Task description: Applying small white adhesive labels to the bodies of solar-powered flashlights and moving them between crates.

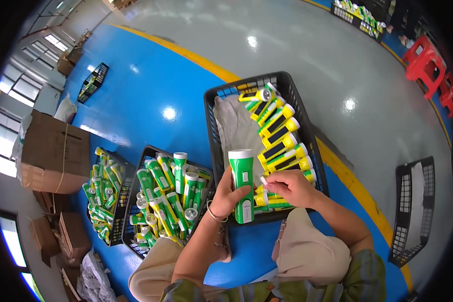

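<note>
My left hand [224, 197] grips a green flashlight [243, 173] with a white rim, fingers wrapped round its body. The flashlight stands upright, its wide white end on top and a white switch on its side. Just right of it, my right hand [293, 188] has thumb and finger pinched on a small white piece [264, 180], too small to name. Both hands are over the near end of a black plastic crate [307, 132]. Inside, yellow-and-green flashlights [278, 135] with dark panels lie in a row along the right side, beside a grey cloth [235, 123].
To the left, a black crate [149, 149] and another crate [120, 211] are heaped with green and yellow flashlights. A cardboard box [55, 146] stands at far left. On the right are a black crate [398, 221] with white lining and red stools [426, 63].
</note>
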Motion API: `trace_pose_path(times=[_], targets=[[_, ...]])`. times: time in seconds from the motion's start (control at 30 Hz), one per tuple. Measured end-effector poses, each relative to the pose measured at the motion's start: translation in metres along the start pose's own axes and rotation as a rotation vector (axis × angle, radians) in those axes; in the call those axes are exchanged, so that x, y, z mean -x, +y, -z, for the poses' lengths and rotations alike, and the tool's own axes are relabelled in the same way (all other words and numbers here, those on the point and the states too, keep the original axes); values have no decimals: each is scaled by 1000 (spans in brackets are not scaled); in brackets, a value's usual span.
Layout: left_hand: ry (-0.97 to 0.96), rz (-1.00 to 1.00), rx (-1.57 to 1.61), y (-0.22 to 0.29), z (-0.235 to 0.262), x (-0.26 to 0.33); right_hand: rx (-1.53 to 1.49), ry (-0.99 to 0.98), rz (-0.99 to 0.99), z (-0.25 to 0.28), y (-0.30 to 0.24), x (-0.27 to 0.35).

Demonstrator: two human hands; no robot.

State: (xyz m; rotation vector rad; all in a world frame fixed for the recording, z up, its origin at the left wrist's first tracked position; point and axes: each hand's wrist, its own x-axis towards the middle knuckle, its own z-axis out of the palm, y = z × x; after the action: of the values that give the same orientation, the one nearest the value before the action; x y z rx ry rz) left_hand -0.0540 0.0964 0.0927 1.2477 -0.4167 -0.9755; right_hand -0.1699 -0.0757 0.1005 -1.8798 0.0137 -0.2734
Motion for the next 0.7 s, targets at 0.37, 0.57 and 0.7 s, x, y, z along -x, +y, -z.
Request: trace_pose_path(times=[0.37, 0.57, 0.7], targets=[[-54, -196, -684, -15, -15, 21, 94, -203, -69, -15, 0, 17], [-111, -188, -609, -19, -2, 19, 72, -162, -42, -21, 3, 18], [-89, -182, -684, -29, 3, 17, 105, -168, -4, -22, 6, 18]])
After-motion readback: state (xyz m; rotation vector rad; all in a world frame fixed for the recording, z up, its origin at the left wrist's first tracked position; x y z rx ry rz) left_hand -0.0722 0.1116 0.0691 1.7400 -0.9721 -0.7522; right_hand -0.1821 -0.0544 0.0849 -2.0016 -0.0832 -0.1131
